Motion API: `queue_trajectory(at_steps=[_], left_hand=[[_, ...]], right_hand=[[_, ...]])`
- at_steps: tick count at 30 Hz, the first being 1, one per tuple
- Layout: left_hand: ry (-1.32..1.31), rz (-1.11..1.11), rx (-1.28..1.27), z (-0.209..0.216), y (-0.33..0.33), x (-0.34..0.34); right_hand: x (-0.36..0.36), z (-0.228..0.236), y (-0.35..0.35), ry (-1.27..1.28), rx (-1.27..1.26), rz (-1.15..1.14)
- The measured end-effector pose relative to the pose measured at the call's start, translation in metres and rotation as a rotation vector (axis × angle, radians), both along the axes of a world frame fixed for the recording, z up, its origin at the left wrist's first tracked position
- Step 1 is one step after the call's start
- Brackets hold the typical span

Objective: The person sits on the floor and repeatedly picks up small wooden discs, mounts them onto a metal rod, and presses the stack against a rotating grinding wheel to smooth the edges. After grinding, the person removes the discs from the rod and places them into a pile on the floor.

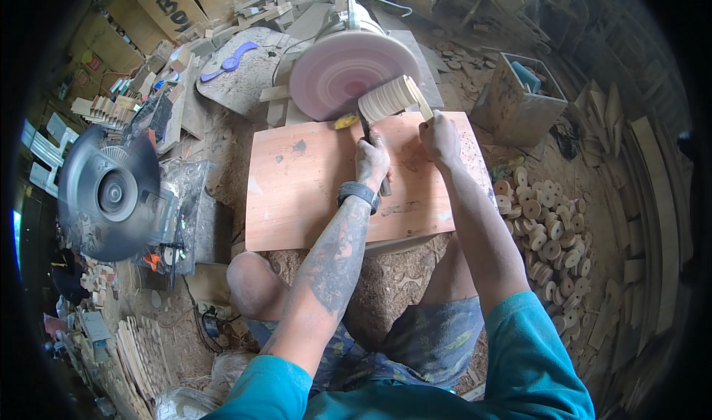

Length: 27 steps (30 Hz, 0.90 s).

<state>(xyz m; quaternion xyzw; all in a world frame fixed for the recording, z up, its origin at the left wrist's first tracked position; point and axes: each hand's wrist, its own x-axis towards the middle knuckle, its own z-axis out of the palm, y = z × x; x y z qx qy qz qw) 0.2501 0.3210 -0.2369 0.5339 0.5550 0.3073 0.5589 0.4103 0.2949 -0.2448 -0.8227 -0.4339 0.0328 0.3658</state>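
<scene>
The broad wooden board (289, 190) before you was the largest thing at the work; beyond its far edge stood the big sanding disc (319, 82), its face streaked in pale pinkish rings; off to your left the round fan (115, 194) showed blurred, and well to your right lay a heap of loose rounds (552, 227). The row of stacked rounds (386, 99) was the piece being worked; it slanted over the far edge of the board, beside the lower right part of the disc's face, its rounds pressed together side by side; whether their rims touched the disc could not be told from this view. Your left hand (372, 159) had its fingers wrapped round a dark rod (386, 188), whose far end reached the left end of the row; your right hand (443, 139) was curled into a fist round the end of a light wooden strip (425, 108) at the row's right end, its fingertips hidden. Smallest was a yellow object (345, 122), just left of the row.

The step in hand appeared to be smoothing the rims against the disc; the next move seemed to call for even pressure from both hands, a slow turn of the row so that no side was ground flat, and knuckles held clear of the face.
</scene>
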Motion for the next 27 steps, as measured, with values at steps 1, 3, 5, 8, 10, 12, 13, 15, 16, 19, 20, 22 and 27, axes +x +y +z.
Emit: queue_trajectory(at_steps=[1, 3, 5, 8, 10, 12, 13, 15, 16, 19, 20, 22, 27], left_hand=[[0.002, -0.007, -0.006, -0.0005, 0.0010, 0.0002], [0.009, -0.013, -0.014, -0.0016, 0.0019, 0.0005], [0.021, -0.015, -0.024, -0.0022, 0.0021, 0.0006], [0.010, -0.016, -0.004, -0.0020, 0.0012, 0.0001], [0.018, -0.026, 0.015, -0.0011, 0.0007, -0.0006], [0.015, -0.030, 0.017, -0.0001, 0.0004, -0.0012], [0.008, -0.029, 0.011, 0.0002, 0.0004, -0.0014], [-0.005, -0.029, 0.006, 0.0004, 0.0004, -0.0015], [-0.011, -0.030, 0.007, 0.0003, 0.0004, -0.0015], [-0.014, -0.018, 0.014, -0.0011, 0.0002, -0.0008], [-0.011, -0.013, 0.013, -0.0016, 0.0002, -0.0005], [-0.008, -0.009, 0.015, -0.0023, 0.0004, -0.0003], [0.011, -0.027, 0.016, -0.0019, 0.0011, -0.0011]], right_hand=[[0.0002, -0.0002, 0.0004, 0.004, -0.005, -0.003], [0.0005, -0.0007, 0.0007, -0.002, 0.002, 0.000], [0.0008, -0.0012, 0.0004, -0.007, 0.008, 0.005], [0.0009, -0.0018, -0.0004, -0.014, 0.011, 0.015], [0.0011, -0.0021, -0.0006, -0.016, 0.011, 0.017], [0.0011, -0.0025, -0.0002, -0.016, 0.011, 0.006], [0.0011, -0.0027, -0.0001, -0.015, 0.013, 0.000], [0.0013, -0.0032, 0.0002, -0.021, 0.020, 0.001], [0.0013, -0.0035, 0.0002, -0.022, 0.021, -0.001], [0.0016, -0.0037, 0.0003, -0.029, 0.008, -0.002], [0.0018, -0.0037, 0.0003, -0.030, 0.008, 0.000], [0.0021, -0.0037, 0.0001, -0.020, 0.003, 0.005], [0.0029, -0.0052, 0.0007, -0.027, 0.002, 0.001]])
